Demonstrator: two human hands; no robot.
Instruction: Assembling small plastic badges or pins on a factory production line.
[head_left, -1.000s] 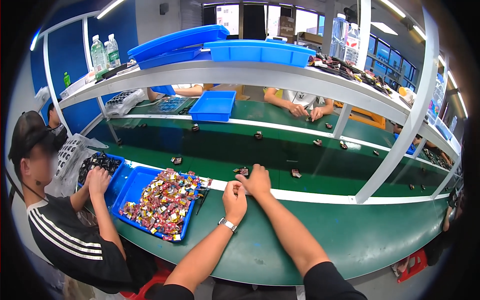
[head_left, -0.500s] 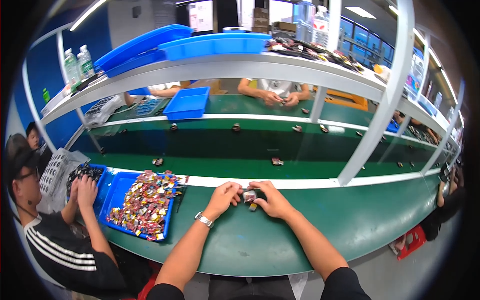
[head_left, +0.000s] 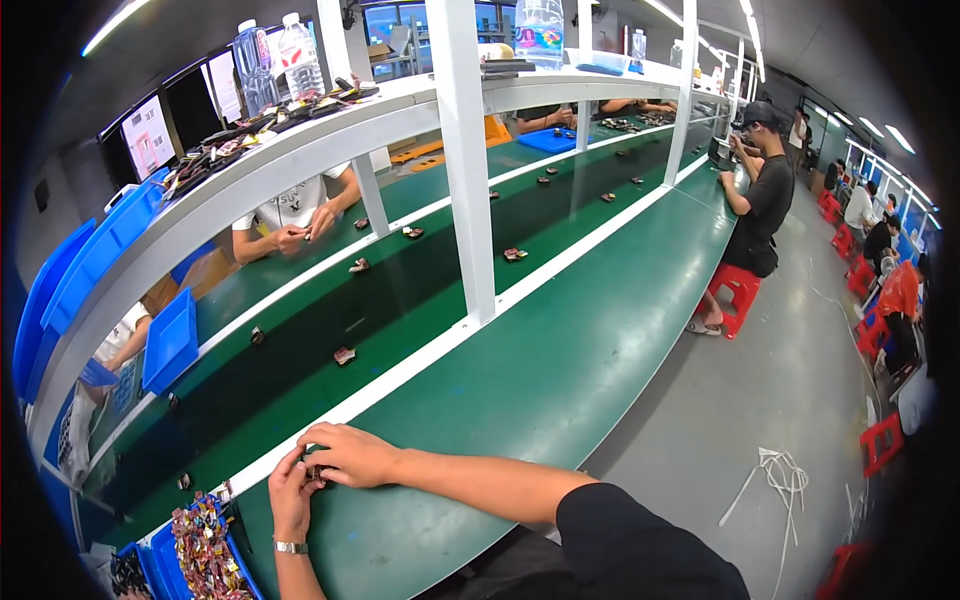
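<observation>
At the near left of the green table, my left hand [head_left: 291,500], with a metal-banded watch on its wrist, closes its fingers around a small dark electronic part [head_left: 316,474]. My right hand [head_left: 352,456] reaches over from the right and has its bent fingers on the same part. Fingers cover most of it, so its exact kind is hidden. Beside my left hand stands a blue tray [head_left: 165,555] heaped with small red, yellow and silver electronic pieces [head_left: 203,545]. Both hands rest low, close to the tabletop.
Past a white rail [head_left: 385,397], a green conveyor belt [head_left: 400,330] carries several scattered small parts. A white post [head_left: 462,170] supports the shelf above. Across the belt a person's hands [head_left: 307,228] work; another person [head_left: 765,190] sits far right on a red stool [head_left: 738,295].
The view has swung to the right, so the tray and my hands now appear lower left. Both hands stay together, now closed more tightly around the small part.
</observation>
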